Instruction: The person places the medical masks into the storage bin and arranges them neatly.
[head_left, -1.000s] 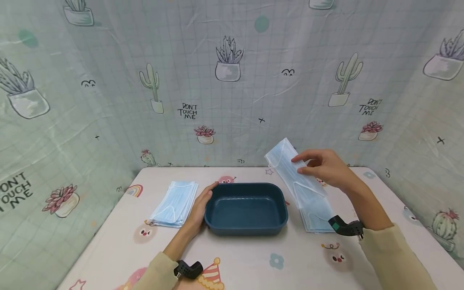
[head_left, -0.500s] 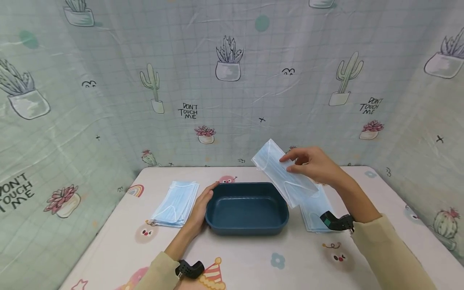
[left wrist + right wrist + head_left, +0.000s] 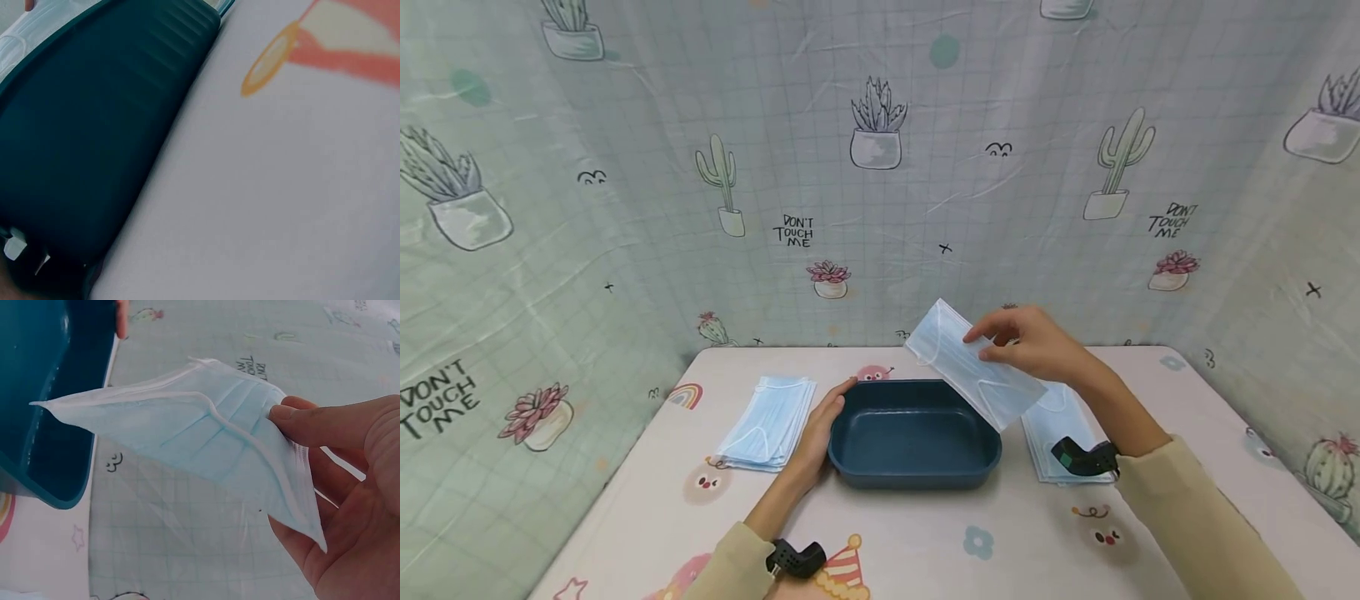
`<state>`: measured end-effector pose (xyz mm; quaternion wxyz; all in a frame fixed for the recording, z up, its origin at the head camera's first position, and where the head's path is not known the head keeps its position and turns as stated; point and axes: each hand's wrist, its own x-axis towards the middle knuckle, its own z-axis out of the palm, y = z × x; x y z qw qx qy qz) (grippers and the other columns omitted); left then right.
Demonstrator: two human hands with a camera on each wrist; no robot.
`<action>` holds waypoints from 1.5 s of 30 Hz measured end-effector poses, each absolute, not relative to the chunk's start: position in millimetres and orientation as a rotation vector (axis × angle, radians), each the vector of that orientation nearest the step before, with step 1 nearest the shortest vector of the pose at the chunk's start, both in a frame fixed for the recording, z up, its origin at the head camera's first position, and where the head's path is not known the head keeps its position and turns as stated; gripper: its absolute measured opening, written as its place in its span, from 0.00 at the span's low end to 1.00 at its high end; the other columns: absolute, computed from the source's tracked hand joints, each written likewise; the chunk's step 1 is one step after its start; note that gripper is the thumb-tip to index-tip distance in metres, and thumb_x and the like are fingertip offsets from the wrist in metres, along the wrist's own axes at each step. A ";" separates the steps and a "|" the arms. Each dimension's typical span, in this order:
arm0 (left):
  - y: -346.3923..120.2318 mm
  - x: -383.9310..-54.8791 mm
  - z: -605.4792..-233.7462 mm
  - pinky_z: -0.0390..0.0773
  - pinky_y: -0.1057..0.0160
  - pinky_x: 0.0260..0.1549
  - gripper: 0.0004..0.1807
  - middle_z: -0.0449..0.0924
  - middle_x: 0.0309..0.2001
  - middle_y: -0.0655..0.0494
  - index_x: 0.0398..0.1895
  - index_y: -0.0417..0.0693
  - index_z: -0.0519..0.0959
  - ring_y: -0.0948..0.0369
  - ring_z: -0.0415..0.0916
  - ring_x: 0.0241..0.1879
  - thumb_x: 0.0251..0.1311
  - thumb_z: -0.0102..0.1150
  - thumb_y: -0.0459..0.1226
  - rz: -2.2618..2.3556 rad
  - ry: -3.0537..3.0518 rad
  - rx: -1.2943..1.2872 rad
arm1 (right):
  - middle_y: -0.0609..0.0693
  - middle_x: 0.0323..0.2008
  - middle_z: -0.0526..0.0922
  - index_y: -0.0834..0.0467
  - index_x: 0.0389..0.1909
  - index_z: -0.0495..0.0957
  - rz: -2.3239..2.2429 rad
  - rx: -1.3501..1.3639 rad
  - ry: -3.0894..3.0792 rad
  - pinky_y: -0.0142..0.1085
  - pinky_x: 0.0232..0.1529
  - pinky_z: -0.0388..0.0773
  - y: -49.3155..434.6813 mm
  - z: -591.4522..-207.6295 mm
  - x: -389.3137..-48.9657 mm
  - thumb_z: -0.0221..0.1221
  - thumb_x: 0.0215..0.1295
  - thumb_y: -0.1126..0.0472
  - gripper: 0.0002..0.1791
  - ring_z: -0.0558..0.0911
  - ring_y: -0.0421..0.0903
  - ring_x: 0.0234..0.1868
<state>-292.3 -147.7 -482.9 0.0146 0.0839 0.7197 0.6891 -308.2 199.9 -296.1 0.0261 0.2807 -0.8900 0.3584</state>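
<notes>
My right hand (image 3: 1026, 342) pinches a light-blue pleated face mask (image 3: 973, 367) between thumb and fingers. In the right wrist view the thumb lies on the near face of the mask (image 3: 206, 434), some fingers behind it. The mask slants in the air over the back right corner of a dark teal rectangular box (image 3: 915, 481). Its inside looks bare in the head view. Along the box's left side lies my left hand (image 3: 820, 429), its fingers extended against the outer wall; the thumb is hidden. The left wrist view shows mostly the box's side (image 3: 94, 125).
Left of the box lies a stack of blue masks (image 3: 765, 425); another stack (image 3: 1063, 433) lies to the right, partly under my right forearm. The white table (image 3: 917, 550) bears printed cartoon figures. A curtain with cactus prints (image 3: 940, 200) rises behind and at both sides.
My right hand has carried the mask leftward, from above the right stack to the box's back right corner. The left hand has stayed by the box.
</notes>
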 end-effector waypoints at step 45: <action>-149.4 -294.0 -483.8 0.45 0.43 0.82 0.26 0.62 0.80 0.55 0.77 0.58 0.67 0.52 0.51 0.82 0.83 0.33 0.46 2.140 2.266 0.260 | 0.54 0.47 0.90 0.56 0.45 0.89 1.100 1.052 -2.830 0.45 0.48 0.88 165.6 -313.4 -323.5 0.66 0.63 0.72 0.13 0.88 0.51 0.46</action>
